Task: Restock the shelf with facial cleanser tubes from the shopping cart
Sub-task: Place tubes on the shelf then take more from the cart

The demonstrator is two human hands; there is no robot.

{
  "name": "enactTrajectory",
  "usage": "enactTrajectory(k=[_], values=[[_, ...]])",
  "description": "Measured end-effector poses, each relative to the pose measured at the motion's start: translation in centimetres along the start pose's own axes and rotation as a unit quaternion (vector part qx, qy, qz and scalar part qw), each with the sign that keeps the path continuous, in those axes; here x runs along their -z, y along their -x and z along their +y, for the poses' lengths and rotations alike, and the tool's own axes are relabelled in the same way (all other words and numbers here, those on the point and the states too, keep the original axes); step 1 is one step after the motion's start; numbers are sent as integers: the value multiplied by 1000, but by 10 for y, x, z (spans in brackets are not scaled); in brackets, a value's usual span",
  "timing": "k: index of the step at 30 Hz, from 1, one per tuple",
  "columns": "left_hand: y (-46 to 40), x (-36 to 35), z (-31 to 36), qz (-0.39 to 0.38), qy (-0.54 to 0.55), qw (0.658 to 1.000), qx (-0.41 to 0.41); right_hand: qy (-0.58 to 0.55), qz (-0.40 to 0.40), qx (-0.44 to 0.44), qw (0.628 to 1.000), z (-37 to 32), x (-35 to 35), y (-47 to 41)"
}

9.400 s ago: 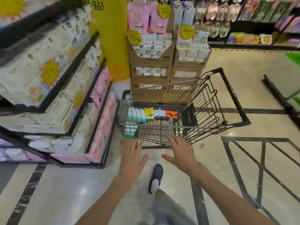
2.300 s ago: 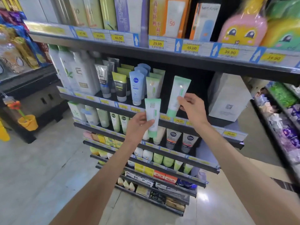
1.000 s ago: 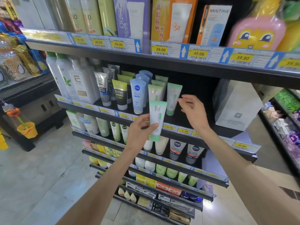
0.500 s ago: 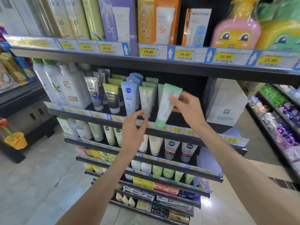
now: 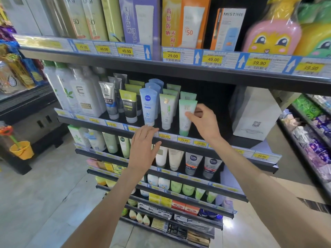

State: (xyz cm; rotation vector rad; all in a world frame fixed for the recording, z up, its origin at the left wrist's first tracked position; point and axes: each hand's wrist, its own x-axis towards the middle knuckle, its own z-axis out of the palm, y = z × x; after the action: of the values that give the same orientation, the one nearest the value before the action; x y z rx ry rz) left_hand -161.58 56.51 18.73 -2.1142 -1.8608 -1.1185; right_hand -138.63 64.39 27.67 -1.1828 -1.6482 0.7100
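1. Progress, placed stock: Two pale green facial cleanser tubes stand cap-down at the front of the shelf (image 5: 211, 140) in the centre of the frame. One tube (image 5: 167, 111) stands free just right of the blue Nivea tube (image 5: 148, 106). The other is the held tube (image 5: 186, 117), just right of the first.

2. Progress, step in hand: The held tube appears to rest on the shelf board but is not yet released. Judged from this, the placement step is near its end.

3. Right hand (image 5: 204, 122): The thumb and fingers are curled round the upper part of the held tube, pinching it from its right side.

4. Left hand (image 5: 145, 147): It holds nothing. The fingers are straight and loosely together, with the tips at the price-label strip (image 5: 184, 140) below the Nivea tube. Whether they touch the strip cannot be told.

5. Remaining work: The shopping cart is not in view, so the quantity of stock left cannot be determined. Bare shelf remains between the held tube and the white box (image 5: 254, 113) at centre right, so further tubes could be accommodated.

6. Appearance of the task item: A soft, flattened tube with a wide crimped top edge, tapering to a green cap at the base. The body is whitish with green print. The held tube leans slightly left at its base. Matching tubes stand in rows behind both front tubes.
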Motion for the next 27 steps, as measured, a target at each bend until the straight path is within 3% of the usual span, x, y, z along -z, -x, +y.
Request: enactTrajectory(k=[7,19,27], values=[[2,-1,0,-12,3,1000,6,28,-14,-58,998,14,-10,11],[4,-3,8,-11,10,1000,24,61,9,-62,996,13,-24,4],[0,6,11,-53,-2,998,30,127,-1,-66,990,7,-9,20]])
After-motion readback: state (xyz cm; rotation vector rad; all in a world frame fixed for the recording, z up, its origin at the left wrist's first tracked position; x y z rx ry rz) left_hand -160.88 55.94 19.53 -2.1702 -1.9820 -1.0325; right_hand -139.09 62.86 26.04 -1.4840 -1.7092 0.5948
